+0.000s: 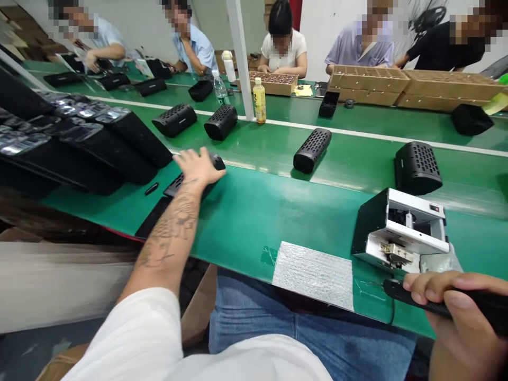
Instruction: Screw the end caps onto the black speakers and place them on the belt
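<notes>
My left hand (199, 165) reaches forward and lies over a black perforated speaker shell (217, 160) at the near edge of the green bench, fingers curled over it. My right hand (448, 304) at the lower right is closed round a black pen-shaped tool (400, 292) with a cord. Just ahead of that hand stands a small black and white machine box (400, 230). A silvery foam pad (313, 274) lies on the bench edge between my hands. A flat black panel (151, 217) and a small black oblong piece (151, 188) lie by my left forearm.
Black speaker shells (311, 150) ride the green conveyor (357, 159); another one (416, 166) sits right. Stacked black trays (79, 143) fill the left. A yellow bottle (259, 100) stands by a white post (242, 58). Several people sit across, behind cardboard boxes (369, 84).
</notes>
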`<state>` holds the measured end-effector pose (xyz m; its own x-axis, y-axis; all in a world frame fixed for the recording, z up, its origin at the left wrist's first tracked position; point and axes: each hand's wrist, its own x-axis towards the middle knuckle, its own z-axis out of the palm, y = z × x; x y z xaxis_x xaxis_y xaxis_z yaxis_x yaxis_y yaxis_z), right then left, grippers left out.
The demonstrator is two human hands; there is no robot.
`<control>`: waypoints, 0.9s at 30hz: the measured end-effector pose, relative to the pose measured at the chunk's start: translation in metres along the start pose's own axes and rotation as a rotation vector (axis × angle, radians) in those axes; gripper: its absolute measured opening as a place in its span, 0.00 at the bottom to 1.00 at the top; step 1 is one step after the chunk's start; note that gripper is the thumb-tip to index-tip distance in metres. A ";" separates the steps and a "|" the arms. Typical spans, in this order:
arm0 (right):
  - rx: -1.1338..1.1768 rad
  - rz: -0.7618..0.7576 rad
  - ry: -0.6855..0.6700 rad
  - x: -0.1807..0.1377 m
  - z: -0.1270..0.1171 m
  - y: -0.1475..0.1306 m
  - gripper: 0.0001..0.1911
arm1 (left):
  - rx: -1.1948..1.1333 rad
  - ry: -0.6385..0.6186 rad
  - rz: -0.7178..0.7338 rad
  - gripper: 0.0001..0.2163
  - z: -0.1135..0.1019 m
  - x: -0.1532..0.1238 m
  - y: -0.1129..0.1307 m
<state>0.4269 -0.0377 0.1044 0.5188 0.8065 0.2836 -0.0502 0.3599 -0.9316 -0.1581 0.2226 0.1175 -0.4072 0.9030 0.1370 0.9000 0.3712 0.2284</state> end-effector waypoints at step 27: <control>0.069 -0.403 -0.420 -0.066 0.041 -0.087 0.12 | -0.144 -0.331 1.197 0.57 0.051 -0.307 0.148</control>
<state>0.3620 -0.1025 0.1760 0.1264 0.7114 0.6913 0.0182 0.6951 -0.7187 0.1076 0.0114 0.0598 0.7319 0.6759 0.0868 0.6445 -0.7279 0.2340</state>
